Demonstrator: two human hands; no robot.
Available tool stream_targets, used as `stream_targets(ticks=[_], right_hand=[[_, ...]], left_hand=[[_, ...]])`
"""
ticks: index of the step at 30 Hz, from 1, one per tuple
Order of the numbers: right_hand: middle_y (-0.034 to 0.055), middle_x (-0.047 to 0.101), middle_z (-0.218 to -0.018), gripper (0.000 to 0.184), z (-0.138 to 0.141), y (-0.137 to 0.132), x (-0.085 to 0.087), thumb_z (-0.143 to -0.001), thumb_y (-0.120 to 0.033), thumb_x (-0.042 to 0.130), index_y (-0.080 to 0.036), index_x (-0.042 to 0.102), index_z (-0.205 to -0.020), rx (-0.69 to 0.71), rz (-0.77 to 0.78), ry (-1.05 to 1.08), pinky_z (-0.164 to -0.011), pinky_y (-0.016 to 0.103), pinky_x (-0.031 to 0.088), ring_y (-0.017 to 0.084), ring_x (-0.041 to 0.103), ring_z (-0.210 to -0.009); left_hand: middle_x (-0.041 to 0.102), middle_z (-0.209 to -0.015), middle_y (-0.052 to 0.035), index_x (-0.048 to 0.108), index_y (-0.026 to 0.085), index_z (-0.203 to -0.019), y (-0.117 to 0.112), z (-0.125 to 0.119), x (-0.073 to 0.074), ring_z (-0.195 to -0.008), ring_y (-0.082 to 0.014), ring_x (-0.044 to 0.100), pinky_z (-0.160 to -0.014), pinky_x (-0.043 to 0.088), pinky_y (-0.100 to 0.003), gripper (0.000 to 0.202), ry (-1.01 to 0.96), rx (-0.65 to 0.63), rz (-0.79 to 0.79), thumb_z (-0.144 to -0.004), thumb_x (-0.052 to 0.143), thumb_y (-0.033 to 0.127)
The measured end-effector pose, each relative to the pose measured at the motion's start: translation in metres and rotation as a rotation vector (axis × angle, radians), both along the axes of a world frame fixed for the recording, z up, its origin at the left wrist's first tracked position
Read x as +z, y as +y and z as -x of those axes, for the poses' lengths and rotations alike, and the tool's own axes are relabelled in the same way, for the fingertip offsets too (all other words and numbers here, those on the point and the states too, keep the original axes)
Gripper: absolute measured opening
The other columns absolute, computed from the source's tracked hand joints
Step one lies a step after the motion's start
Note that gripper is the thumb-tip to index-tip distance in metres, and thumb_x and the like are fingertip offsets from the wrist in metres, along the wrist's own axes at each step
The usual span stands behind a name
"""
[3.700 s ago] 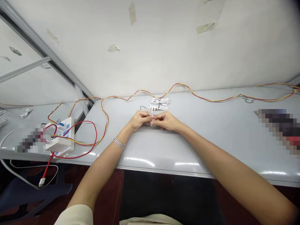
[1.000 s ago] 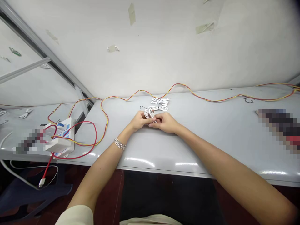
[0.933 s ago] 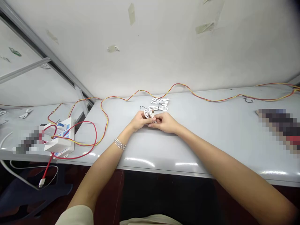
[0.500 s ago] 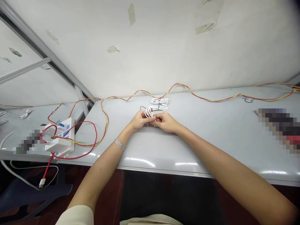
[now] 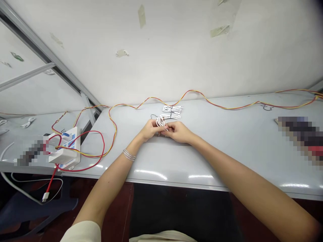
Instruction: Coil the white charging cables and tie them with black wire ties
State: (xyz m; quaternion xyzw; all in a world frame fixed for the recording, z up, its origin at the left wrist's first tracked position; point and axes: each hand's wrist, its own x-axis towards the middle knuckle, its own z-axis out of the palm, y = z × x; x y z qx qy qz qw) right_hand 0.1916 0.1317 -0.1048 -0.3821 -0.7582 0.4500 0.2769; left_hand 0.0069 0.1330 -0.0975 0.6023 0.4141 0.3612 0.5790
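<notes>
Over the middle of the grey table (image 5: 242, 141), my left hand (image 5: 150, 129) is closed around a coiled white cable (image 5: 160, 121), its loops standing up above the fingers. My right hand (image 5: 178, 131) meets it from the right, thumb and fingers pinched at the same cable; the exact spot is hidden by the fingers. Just behind the hands lie two white cable bundles, one (image 5: 172, 109) farther back and one (image 5: 171, 116) nearer, each bound at its middle with a dark tie. A thin black tie (image 5: 153, 116) curls on the table beside my left hand.
A power strip (image 5: 73, 148) with plugs and looped red and yellow wires sits at the left. A red-yellow wire (image 5: 193, 90) runs along the wall. Black ties (image 5: 267, 107) and a blurred-out flat object (image 5: 301, 137) lie at the right.
Both hands stay in nearly the same place. The cable loops between them have shifted very slightly; the bundles behind have not moved.
</notes>
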Motion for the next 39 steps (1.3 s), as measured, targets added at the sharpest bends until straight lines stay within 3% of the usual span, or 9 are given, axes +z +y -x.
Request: stream_targets(ticks=[27,33,39], right_hand=[[-0.0041,0.039,-0.061,0.037,0.0001,0.0005,-0.0001,-0.076,-0.048,0.070,-0.016,0.054,-0.067,-0.017,-0.023,-0.005,-0.057,0.026,0.025,0.009,0.034,-0.058],[0.0005,0.055,-0.070,0.032,-0.0001,0.0008,-0.0018,-0.080,-0.045,0.064,-0.013,0.064,-0.078,0.028,0.021,0.060,-0.061,0.025,0.034,0.012,0.045,-0.065],[0.0022,0.061,-0.075,0.029,-0.0008,0.0003,-0.0004,-0.081,-0.042,0.062,-0.013,0.064,-0.079,0.050,0.050,0.073,-0.064,0.025,0.037,0.013,0.050,-0.068]], left_hand=[[0.073,-0.082,-0.0085,0.072,0.009,-0.083,-0.0022,-0.0026,0.0032,-0.076,-0.0168,0.066,-0.068,0.049,-0.026,0.034,-0.011,-0.019,0.009,-0.071,0.082,0.040],[0.071,-0.077,-0.0062,0.072,0.010,-0.081,-0.0023,-0.0019,0.0025,-0.065,-0.0124,0.059,-0.059,0.044,-0.024,0.035,0.023,-0.008,-0.016,-0.072,0.081,0.043],[0.067,-0.071,-0.0042,0.071,0.011,-0.079,-0.0023,-0.0021,0.0032,-0.058,-0.0099,0.052,-0.054,0.040,-0.023,0.037,0.038,-0.002,-0.023,-0.071,0.081,0.045]])
